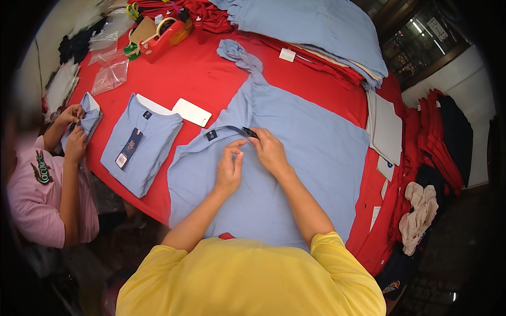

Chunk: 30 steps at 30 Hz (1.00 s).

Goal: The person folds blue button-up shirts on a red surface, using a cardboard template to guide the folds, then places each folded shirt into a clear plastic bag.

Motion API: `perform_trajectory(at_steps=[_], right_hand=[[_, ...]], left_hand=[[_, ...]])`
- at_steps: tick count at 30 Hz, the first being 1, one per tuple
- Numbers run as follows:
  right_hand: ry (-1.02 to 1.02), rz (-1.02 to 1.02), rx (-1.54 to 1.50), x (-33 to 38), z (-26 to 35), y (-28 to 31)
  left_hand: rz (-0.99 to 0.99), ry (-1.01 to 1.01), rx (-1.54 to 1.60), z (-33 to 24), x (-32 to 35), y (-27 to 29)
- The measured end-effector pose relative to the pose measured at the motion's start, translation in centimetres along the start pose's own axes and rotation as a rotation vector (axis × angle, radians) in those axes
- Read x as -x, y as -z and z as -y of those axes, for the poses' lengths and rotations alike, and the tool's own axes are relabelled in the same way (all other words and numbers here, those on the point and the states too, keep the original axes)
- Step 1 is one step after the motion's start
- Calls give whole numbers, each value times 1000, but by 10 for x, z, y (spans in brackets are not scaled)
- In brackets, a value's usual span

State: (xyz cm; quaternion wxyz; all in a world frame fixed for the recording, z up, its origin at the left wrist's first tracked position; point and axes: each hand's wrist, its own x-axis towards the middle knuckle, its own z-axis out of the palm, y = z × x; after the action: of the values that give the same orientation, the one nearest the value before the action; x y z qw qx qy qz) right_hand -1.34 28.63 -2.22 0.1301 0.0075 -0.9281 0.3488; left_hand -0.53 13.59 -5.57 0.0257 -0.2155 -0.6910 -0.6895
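Note:
A light blue polo shirt (pixel 295 152) lies spread flat on the red table (pixel 195 79) in front of me. My left hand (pixel 230 167) rests on its chest, thumb and fingers pinched together just under the collar. My right hand (pixel 269 150) sits beside it, fingertips pinching a small dark tag (pixel 250 132) at the collar opening. A dark label (pixel 211 135) is sewn at the neck.
A folded blue shirt (pixel 139 145) with a hang tag lies to the left, beside a white card (pixel 192 112). Another person in pink (pixel 47 179) holds a folded shirt at the left edge. Tape dispenser (pixel 166 34), plastic bags (pixel 109 78), stacked shirts (pixel 316 26) and cardboard sheets (pixel 387 129) surround.

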Motion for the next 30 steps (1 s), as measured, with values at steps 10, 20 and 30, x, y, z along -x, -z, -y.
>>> perform_trajectory(at_steps=[10,20,30], right_hand=[[-39,-14,-29,-1,-7,-5],[-119,7,-184,-9,-6,-2],[-114,-92,-142,-20,-17,-3]], left_hand=[[-46,-57,-111,-3,-1,-1],[66,18,-63,-14,3,9],[747,519,-848,-135,43,155]])
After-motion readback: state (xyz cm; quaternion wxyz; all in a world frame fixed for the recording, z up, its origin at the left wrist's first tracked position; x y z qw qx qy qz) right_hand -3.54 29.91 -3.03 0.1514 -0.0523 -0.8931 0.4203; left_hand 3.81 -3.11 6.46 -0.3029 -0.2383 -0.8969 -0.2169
